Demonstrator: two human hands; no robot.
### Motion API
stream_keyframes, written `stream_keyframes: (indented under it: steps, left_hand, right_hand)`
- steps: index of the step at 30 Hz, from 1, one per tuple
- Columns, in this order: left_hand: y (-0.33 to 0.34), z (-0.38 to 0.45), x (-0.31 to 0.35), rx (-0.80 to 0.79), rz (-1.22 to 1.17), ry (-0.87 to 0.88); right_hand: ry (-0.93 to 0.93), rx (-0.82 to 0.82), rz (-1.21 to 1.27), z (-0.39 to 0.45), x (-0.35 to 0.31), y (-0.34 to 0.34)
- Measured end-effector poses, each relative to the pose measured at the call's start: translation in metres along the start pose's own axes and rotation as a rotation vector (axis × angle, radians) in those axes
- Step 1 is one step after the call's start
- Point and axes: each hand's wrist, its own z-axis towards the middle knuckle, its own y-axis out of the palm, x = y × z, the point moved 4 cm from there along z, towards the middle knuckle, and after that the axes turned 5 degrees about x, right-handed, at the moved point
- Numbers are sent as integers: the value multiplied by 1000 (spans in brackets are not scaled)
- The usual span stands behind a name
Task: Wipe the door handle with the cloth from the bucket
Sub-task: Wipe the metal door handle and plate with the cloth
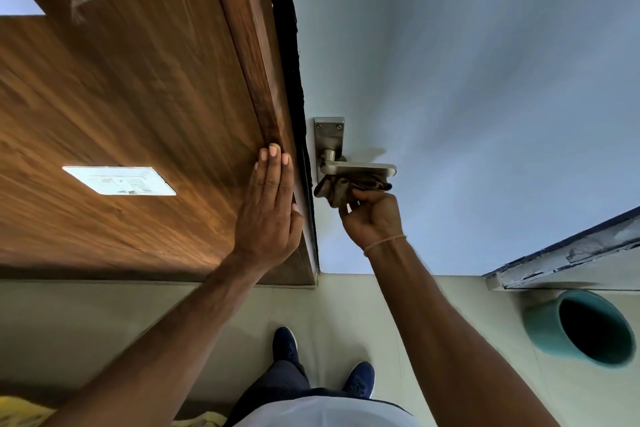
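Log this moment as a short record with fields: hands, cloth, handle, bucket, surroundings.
left hand: flat, open, palm pressed on the brown wooden frame
right hand: gripping the dark brown cloth
cloth: bunched, pressed against the underside of the lever
handle: silver metal lever door handle on the pale blue door
bucket: teal plastic bucket on the floor, to the person's right; inside looks dark
surroundings: white switch plate on the wood panel
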Motion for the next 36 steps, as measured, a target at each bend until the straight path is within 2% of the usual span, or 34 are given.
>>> stream_keyframes:
  steps: [8,13,15,21,27,30,33,36]
  left_hand:
    - [-1,0,-2,-17,-6,14]
    - [-1,0,-2,-12,-2,16]
    - [-1,0,-3,-14,0,21]
    - [1,0,-2,-15,-3,2]
    - [1,0,-2,-25,2,7]
    - [-1,0,-2,-26,4,16]
    - [-2,1,-2,-16,5,21]
    - [-2,0,-2,-15,7,22]
  right_hand:
    - [-31,-86,90,7,-5,-12]
    - [26,-12,-70,12,16,-8]
    - [6,29,-66,17,7,-18]
    - [-17,13,-37,25,-5,-45]
    - [-8,-214,3,13,3,-11]
    - [-10,-278,-39,8,5,-4]
    - [5,-253,-34,10,4,-8]
    - [6,-157,-122,13,-1,-23]
